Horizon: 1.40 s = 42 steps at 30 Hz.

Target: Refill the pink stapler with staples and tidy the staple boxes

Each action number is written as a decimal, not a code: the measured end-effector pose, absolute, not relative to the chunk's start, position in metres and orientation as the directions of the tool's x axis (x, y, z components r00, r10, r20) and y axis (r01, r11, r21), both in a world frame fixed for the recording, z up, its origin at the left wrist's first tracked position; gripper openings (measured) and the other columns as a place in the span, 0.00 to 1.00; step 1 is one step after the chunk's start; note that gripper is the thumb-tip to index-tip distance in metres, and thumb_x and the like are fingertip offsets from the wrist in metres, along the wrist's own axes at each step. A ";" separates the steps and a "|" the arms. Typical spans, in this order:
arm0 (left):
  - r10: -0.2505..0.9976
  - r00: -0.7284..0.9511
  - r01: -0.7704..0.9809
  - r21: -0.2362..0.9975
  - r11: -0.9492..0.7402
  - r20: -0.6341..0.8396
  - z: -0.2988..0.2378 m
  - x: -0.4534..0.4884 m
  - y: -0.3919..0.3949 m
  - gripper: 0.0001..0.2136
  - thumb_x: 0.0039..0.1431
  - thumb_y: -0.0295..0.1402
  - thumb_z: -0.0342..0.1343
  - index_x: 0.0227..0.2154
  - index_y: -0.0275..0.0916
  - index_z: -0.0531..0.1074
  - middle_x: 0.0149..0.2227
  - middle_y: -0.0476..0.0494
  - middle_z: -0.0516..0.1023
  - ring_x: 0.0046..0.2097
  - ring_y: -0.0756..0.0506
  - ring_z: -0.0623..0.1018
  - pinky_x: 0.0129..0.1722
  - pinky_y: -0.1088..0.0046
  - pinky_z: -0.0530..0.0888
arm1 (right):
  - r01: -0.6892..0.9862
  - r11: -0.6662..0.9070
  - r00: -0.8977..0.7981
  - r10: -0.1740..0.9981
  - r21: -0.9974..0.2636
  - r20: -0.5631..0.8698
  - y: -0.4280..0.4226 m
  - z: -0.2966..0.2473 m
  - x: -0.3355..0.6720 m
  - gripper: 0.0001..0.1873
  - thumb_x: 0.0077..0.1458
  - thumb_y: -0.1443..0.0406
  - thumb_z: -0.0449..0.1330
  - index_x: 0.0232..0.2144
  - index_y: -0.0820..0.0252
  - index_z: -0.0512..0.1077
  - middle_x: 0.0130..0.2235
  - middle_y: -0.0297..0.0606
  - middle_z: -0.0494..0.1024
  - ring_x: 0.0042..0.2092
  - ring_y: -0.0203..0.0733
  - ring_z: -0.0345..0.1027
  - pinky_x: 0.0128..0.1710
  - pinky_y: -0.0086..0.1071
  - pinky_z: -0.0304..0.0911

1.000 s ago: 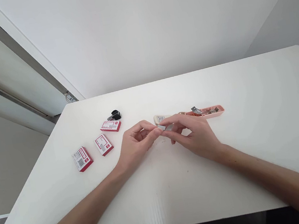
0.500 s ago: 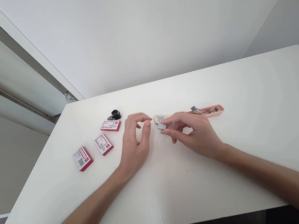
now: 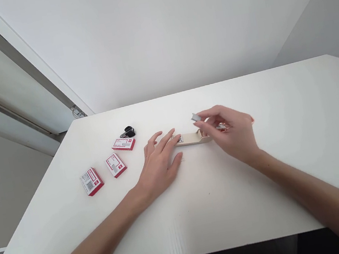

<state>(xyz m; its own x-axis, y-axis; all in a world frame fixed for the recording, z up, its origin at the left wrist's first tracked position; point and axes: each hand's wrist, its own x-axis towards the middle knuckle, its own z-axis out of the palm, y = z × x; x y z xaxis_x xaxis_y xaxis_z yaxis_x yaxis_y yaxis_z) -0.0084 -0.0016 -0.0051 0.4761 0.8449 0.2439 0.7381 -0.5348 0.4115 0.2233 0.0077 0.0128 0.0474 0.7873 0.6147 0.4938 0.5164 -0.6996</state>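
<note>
An opened-out stapler (image 3: 191,139) lies on the table, its cream base pointing left. Its pink upper part is mostly hidden behind my right hand. With fingers spread, my left hand (image 3: 160,167) rests on the left end of the stapler's base. Between thumb and index finger, my right hand (image 3: 230,130) pinches a small grey strip of staples (image 3: 196,117), held above the stapler near its hinge.
On the left of the white table (image 3: 186,228) lie three red-and-white boxes, one far (image 3: 123,144), one in the middle (image 3: 115,165) and one near (image 3: 91,181). Behind them is a small black staple remover (image 3: 127,132). A white wall (image 3: 154,38) rises behind the table.
My left hand has opened and come down onto the stapler's base. My right hand has moved right and away from me with the strip of staples, uncovering the base.
</note>
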 end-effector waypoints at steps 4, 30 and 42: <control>0.840 0.498 0.761 0.355 -0.543 0.216 -0.006 -0.011 -0.001 0.24 0.75 0.39 0.49 0.70 0.47 0.65 0.74 0.44 0.65 0.77 0.30 0.52 0.71 0.40 0.60 | 0.601 0.483 0.138 0.722 -0.637 0.678 0.023 0.013 0.244 0.12 0.68 0.53 0.63 0.43 0.53 0.81 0.40 0.40 0.84 0.36 0.42 0.77 0.25 0.32 0.69; 0.910 0.358 0.894 0.203 -0.399 0.210 -0.006 -0.014 0.000 0.30 0.74 0.44 0.47 0.73 0.39 0.59 0.74 0.39 0.63 0.78 0.30 0.51 0.75 0.42 0.56 | 0.660 0.649 -0.400 0.730 -0.379 0.555 0.037 0.015 0.279 0.05 0.69 0.61 0.60 0.41 0.50 0.77 0.47 0.40 0.84 0.51 0.54 0.77 0.55 0.52 0.69; 0.912 0.362 0.887 0.230 -0.400 0.192 -0.006 -0.014 0.000 0.30 0.74 0.44 0.46 0.74 0.39 0.58 0.74 0.38 0.62 0.78 0.30 0.51 0.74 0.42 0.57 | 0.646 0.637 -0.434 0.760 -0.422 0.483 0.033 0.017 0.279 0.08 0.71 0.60 0.58 0.43 0.49 0.78 0.48 0.41 0.83 0.53 0.55 0.75 0.53 0.53 0.70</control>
<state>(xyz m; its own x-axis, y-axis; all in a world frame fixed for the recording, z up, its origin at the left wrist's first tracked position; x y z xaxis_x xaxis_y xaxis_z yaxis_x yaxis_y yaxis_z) -0.0140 0.0005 -0.0060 0.3617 0.9123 0.1922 0.8871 -0.4002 0.2300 0.2789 0.0330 0.0171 -0.4343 0.7603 0.4830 0.6457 0.6366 -0.4216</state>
